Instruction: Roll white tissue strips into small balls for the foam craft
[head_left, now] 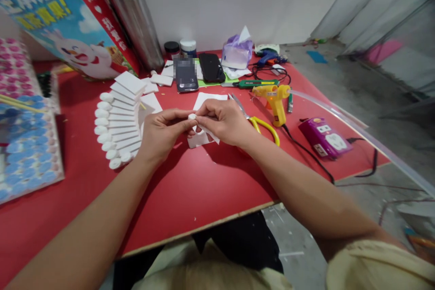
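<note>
My left hand (164, 132) and my right hand (222, 121) meet over the middle of the red table. Both sets of fingers are pinched on a small white roll (192, 117), whose lower part is partly hidden by my fingers. Beneath them lies white sheet material (197, 141), also partly covered. Left of my left hand, several white flat strips (123, 116) are fanned out, with rounded white pieces (101, 122) at their outer ends. Scissors (268, 128) with yellow handles rest beside my right wrist.
A yellow glue gun (277, 103) with a long clear stick and a purple power socket box (324, 138) stand at right. Behind are a green cutter knife (256, 84), two phones, a tissue pack (237, 50) and a steel flask (136, 22). Blue and pink pieces (32, 145) lie left.
</note>
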Motion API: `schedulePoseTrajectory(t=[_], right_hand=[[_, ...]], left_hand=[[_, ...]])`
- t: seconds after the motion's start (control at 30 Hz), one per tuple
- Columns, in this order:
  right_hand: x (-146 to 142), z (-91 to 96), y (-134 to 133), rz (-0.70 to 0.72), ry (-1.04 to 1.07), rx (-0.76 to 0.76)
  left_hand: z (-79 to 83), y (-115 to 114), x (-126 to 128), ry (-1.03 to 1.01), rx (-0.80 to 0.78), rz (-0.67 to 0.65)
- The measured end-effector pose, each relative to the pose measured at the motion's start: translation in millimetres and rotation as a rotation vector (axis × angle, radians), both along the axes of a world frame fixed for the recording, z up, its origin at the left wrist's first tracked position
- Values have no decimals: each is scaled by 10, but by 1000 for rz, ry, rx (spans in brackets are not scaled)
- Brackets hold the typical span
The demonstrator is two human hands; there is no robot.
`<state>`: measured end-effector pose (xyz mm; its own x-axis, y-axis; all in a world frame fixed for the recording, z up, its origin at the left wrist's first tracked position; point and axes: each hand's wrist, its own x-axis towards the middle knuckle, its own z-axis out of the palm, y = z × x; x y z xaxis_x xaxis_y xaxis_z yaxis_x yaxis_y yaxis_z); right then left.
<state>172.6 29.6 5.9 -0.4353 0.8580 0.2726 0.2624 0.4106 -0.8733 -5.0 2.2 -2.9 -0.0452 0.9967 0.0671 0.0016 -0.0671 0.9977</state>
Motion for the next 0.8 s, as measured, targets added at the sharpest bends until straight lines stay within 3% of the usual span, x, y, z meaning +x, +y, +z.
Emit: schedulePoseTrajectory(t=[0.07, 0.13, 0.33, 0.43, 0.53, 0.8], right_hand=[[-24, -2, -14, -38, 17, -34], [-30, 10, -12, -28, 71, -170], [31, 87, 90, 214, 416, -917], [25, 91, 114, 330, 448, -1175], [5, 64, 106, 313, 501, -1182], [15, 34, 80, 287, 465, -983]], left_hand=[[1, -2, 6, 21, 5, -12], [-3, 2, 0, 47, 26, -32], [-31, 31, -68, 116, 91, -13], [-43, 37, -95, 129, 101, -38], [-51, 38, -98, 128, 83, -52], [-78, 54, -75, 62, 9, -50]])
